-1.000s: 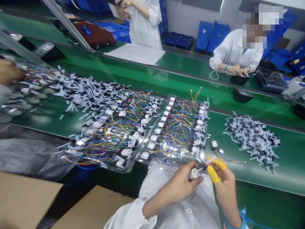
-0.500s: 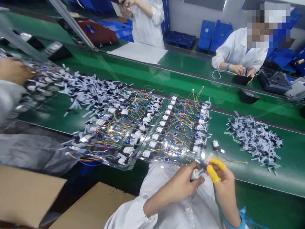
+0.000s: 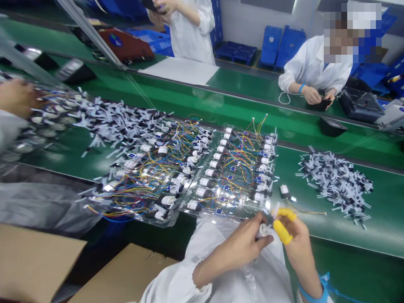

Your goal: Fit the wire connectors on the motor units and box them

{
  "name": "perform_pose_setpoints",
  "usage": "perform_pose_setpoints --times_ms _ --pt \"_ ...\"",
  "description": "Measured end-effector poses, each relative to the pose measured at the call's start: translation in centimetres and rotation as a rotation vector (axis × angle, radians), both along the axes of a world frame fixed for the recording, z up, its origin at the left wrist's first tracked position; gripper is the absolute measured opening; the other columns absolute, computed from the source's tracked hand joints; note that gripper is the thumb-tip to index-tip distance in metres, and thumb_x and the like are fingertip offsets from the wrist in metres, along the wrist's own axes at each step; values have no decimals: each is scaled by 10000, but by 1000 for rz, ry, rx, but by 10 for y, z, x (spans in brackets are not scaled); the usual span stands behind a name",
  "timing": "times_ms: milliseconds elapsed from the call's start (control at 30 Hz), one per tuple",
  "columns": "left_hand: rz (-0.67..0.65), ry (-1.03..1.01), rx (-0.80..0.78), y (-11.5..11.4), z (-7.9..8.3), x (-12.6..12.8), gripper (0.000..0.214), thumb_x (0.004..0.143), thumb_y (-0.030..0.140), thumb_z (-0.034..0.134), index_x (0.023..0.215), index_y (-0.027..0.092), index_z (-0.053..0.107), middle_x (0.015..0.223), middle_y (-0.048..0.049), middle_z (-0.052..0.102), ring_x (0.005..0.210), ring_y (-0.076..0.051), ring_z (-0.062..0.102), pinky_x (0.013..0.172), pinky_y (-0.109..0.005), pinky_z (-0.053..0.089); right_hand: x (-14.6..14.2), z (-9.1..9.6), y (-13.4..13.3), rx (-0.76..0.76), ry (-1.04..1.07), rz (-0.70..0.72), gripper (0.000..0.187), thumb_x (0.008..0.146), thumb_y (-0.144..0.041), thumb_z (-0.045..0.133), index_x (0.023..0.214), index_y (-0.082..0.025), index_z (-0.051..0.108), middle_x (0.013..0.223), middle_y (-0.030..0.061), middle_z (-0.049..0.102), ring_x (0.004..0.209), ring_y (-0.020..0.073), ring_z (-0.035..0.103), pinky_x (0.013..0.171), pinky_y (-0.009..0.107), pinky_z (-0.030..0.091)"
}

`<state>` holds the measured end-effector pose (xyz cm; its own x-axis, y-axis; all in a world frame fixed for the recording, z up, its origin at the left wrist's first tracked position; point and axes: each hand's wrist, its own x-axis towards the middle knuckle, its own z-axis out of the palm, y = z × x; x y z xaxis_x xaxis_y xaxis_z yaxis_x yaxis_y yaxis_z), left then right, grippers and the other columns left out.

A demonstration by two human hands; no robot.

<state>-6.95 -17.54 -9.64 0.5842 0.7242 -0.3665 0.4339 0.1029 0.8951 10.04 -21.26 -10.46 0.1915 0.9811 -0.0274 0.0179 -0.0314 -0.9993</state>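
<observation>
My left hand [image 3: 238, 249] is closed around a small white cylindrical motor [image 3: 264, 229] in front of my lap; its far side is hidden by the fingers. Beside it, my right hand [image 3: 297, 236] wears yellow finger cots on two fingers and pinches a small pale strip [image 3: 275, 210] against the motor's near end. Just beyond my hands, a clear plastic tray [image 3: 186, 212] carries rows of black-and-white motors with coloured wires. One loose motor [image 3: 285, 192] with a lead lies on the green belt to the right of that tray.
A heap of black-and-white strips [image 3: 336, 181] lies at right on the green conveyor belt [image 3: 375, 235], another heap [image 3: 120, 120] at left. A second loaded tray [image 3: 158, 221] adjoins mine. At far left a co-worker's hand [image 3: 17, 97] reaches over motors. Cardboard boxes [image 3: 38, 261] stand lower left.
My hands keep nearly the same place; the motor has turned slightly in my left hand. The view has shifted a little. Across the belt, a co-worker's hands have moved on a black box.
</observation>
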Motion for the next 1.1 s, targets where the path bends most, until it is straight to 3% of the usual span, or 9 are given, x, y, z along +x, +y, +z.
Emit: perform_pose_setpoints --times_ms 233,400,467,567,733,900,1100 --pt "101 -109 -27 1 -11 1 342 920 350 673 1216 197 603 1145 -93 694 1051 -268 624 951 -408 474 0 8 6 61 32 -87 112 898 -365 803 973 -285 824 931 33 800 728 173 716 752 289 626" --pt "281 -414 -259 6 -20 6 570 927 709 587 1147 185 558 837 -10 615 710 -176 602 592 -282 489 1 3 2 10 180 -140 171 891 -345 828 1041 -267 800 954 58 806 654 161 702 561 231 574" --pt "353 -482 -344 7 -22 8 630 888 777 590 1113 189 557 760 19 572 659 -169 582 525 -263 476 2 -2 0 -7 216 -178 196 882 -335 841 1051 -251 789 957 71 805 647 163 697 548 236 565" --pt "463 -537 -366 9 -23 10 613 820 754 708 1041 194 593 782 16 589 708 -173 589 573 -280 533 2 -8 -3 12 213 -242 178 863 -324 859 1004 -237 793 953 71 798 677 167 693 597 257 577" --pt "551 -580 -198 12 -24 9 510 860 670 738 1006 185 672 877 -22 694 871 -182 650 834 -305 542 0 -5 1 99 193 -332 160 825 -324 883 937 -249 797 926 45 773 842 205 711 785 316 593" --pt "581 -604 -143 13 -19 7 462 899 638 711 963 183 669 945 -69 751 941 -231 703 875 -364 567 -4 5 6 123 228 -340 162 841 -357 854 852 -226 760 765 14 669 724 171 631 650 258 532" --pt "571 -664 -164 13 -7 3 410 857 547 802 949 174 656 764 -4 704 680 -149 661 703 -277 531 -8 2 4 49 273 -186 175 886 -388 837 932 -236 763 643 -30 603 470 89 493 450 186 427"
